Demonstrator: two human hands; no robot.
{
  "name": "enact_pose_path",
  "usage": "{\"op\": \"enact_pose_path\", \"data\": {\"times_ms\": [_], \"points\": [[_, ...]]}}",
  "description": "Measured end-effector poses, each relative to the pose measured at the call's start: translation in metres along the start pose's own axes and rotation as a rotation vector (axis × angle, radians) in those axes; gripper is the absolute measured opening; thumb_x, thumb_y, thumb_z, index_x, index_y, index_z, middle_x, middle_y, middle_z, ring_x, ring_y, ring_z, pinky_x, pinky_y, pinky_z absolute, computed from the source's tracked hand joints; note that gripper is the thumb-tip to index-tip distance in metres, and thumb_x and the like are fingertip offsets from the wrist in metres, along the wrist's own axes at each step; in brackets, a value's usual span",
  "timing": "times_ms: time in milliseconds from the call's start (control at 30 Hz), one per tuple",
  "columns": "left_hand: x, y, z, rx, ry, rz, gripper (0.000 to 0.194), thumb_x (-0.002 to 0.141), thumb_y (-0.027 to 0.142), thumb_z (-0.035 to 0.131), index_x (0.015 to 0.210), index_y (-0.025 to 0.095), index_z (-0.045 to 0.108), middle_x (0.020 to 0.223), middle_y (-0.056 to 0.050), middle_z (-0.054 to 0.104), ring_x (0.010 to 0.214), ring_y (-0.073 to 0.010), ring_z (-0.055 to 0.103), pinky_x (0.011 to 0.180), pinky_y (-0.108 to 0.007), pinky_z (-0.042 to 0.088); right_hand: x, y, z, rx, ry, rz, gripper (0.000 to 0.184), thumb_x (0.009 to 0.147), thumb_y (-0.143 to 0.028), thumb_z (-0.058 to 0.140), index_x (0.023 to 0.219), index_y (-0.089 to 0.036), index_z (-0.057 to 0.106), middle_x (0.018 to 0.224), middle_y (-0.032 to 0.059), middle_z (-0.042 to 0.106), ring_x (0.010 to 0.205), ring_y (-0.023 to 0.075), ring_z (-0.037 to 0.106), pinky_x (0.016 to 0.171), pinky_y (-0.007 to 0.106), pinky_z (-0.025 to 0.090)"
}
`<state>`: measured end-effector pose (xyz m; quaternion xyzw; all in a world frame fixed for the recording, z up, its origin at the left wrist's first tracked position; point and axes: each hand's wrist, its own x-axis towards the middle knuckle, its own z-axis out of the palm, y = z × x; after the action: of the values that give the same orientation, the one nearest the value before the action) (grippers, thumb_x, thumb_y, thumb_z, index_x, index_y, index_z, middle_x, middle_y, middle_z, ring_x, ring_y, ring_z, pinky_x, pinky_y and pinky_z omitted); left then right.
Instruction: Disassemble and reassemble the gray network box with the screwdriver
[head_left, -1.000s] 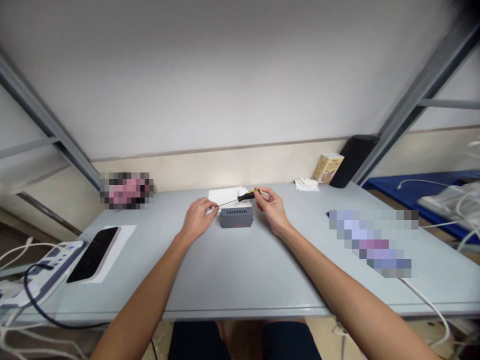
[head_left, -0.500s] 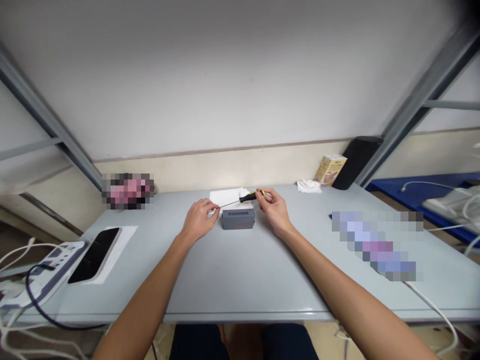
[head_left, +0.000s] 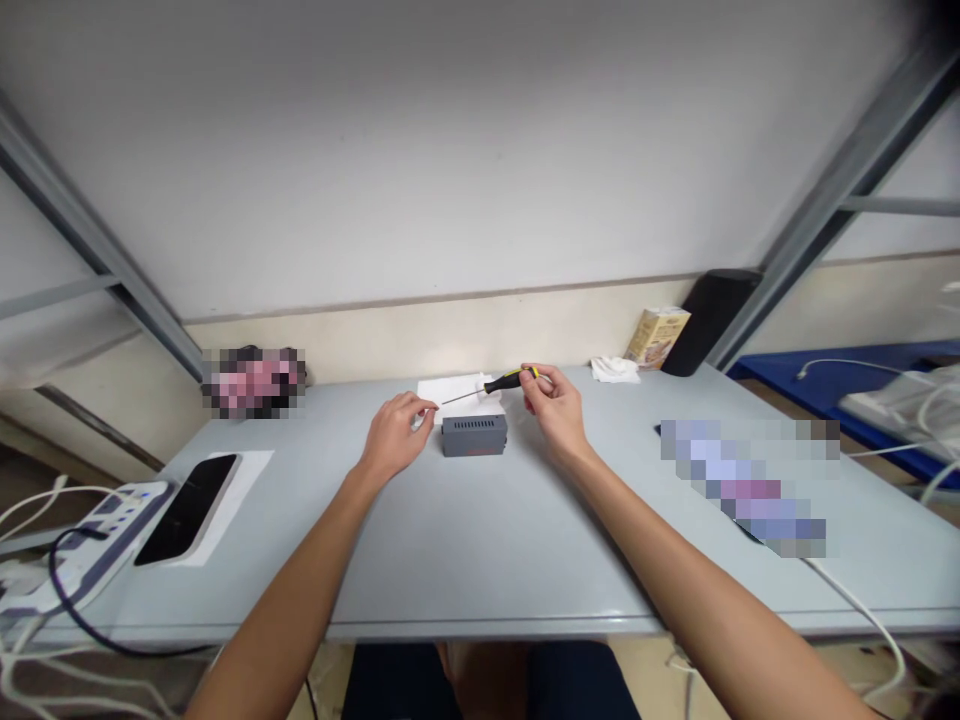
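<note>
In the head view my right hand [head_left: 553, 403] grips the black and yellow handle of a screwdriver [head_left: 504, 382], whose thin shaft points left and slightly down. My left hand [head_left: 397, 430] is closed in a pinch just left of the screwdriver's tip, with a small gap between them. Whatever sits between those fingertips is too small to make out. Between my hands a small dark grey metal box [head_left: 474, 438] with a row of vent slots rests on the desk. Behind it lies a white sheet of paper [head_left: 450, 388], partly hidden by the box and the screwdriver.
On the grey desk [head_left: 480, 550], a phone [head_left: 187, 508] and a power strip [head_left: 112, 535] with cables lie at left. A crumpled tissue [head_left: 615, 369], a yellow carton [head_left: 658, 337] and a black cylinder [head_left: 712, 320] stand back right. Blurred-out items lie at both sides.
My right hand has drawn the screwdriver slightly right and up, so its tip has come away from my left fingertips. My left hand keeps its pinch.
</note>
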<state>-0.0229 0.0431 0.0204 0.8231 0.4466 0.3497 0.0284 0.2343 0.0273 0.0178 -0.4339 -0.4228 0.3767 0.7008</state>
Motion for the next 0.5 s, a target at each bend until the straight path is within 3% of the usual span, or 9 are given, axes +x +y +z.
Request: {"op": "enact_pose_path", "data": {"times_ms": [267, 500], "points": [[0.0002, -0.0016, 0.0055, -0.154, 0.027, -0.116, 0.021, 0.098, 0.028, 0.060, 0.098, 0.024, 0.080, 0.087, -0.002, 0.070, 0.076, -0.0161, 0.061, 0.073, -0.029, 0.047, 0.0015, 0.0072, -0.0017, 0.011, -0.007, 0.027, 0.059, 0.071, -0.064, 0.084, 0.105, -0.018, 0.069, 0.059, -0.0075, 0.053, 0.054, 0.0086, 0.040, 0.052, 0.024, 0.030], [0.0005, -0.0016, 0.0074, -0.204, 0.049, -0.120, 0.020, 0.097, 0.028, 0.060, 0.094, 0.022, 0.079, 0.085, -0.002, 0.070, 0.071, -0.0150, 0.057, 0.069, -0.028, 0.044, 0.0005, 0.0077, -0.0011, 0.025, -0.017, 0.040, 0.058, 0.071, -0.064, 0.084, 0.104, -0.018, 0.070, 0.058, -0.0076, 0.053, 0.053, 0.0086, 0.040, 0.052, 0.024, 0.031]]}}
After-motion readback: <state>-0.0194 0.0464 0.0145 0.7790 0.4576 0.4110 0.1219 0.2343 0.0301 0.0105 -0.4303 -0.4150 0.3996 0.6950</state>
